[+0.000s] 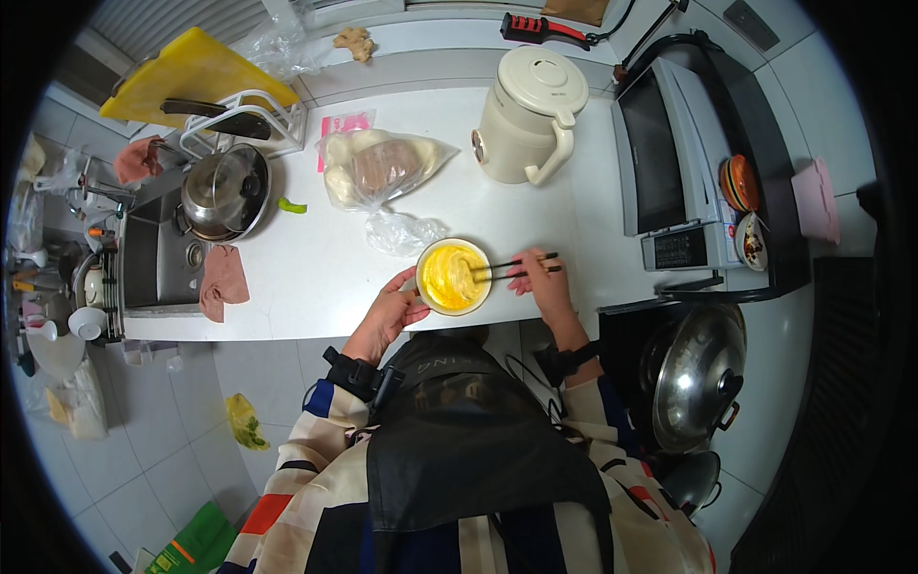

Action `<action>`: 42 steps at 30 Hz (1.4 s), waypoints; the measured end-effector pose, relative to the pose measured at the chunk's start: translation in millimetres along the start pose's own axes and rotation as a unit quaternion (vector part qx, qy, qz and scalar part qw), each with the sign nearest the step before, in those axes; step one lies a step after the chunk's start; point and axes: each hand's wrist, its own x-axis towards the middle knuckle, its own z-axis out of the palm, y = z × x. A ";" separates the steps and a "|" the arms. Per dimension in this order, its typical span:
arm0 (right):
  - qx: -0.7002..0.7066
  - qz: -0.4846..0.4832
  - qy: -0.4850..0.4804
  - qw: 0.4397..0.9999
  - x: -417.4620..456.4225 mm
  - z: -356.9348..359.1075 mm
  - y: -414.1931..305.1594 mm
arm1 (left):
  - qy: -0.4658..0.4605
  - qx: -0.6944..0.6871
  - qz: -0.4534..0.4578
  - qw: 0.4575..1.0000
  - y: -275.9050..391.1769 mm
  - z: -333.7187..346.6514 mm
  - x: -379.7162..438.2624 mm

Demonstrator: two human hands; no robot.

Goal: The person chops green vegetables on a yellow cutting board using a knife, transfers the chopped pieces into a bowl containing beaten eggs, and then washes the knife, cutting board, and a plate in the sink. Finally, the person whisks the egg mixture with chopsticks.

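A round bowl (421,285) with a pale rim stands near the front edge of the white counter, holding yellow beaten egg (446,276) with a streaky, swirled surface. My left hand (396,308) grips the bowl's left side, fingers along its wall. In my right hand (543,285) is a pair of dark chopsticks (505,268), whose tips dip into the egg on the bowl's right side. A knotted clear plastic bag of buns (387,166), pale ones and a brown one, lies just behind the bowl.
A cream electric kettle (527,118) stands at the back; a microwave oven (670,158) sits on the right. Leftward are a lidded pot (222,192), a green pepper piece (292,206), a pink cloth (224,282) and the sink (166,247). A rack (247,118) holds a cleaver and yellow cutting board.
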 end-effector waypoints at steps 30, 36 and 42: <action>0.060 -0.026 0.081 0.995 3.8 3.5 1.6 | 0.018 -0.011 0.008 1.000 2.3 2.3 -3.1; 0.006 -0.046 0.030 0.998 -1.3 1.9 -0.9 | -0.002 -0.021 -0.005 1.000 7.7 5.9 -9.1; -0.074 -0.133 0.043 0.987 -34.1 19.0 -31.6 | -0.008 -0.021 -0.003 1.000 4.6 1.7 -7.4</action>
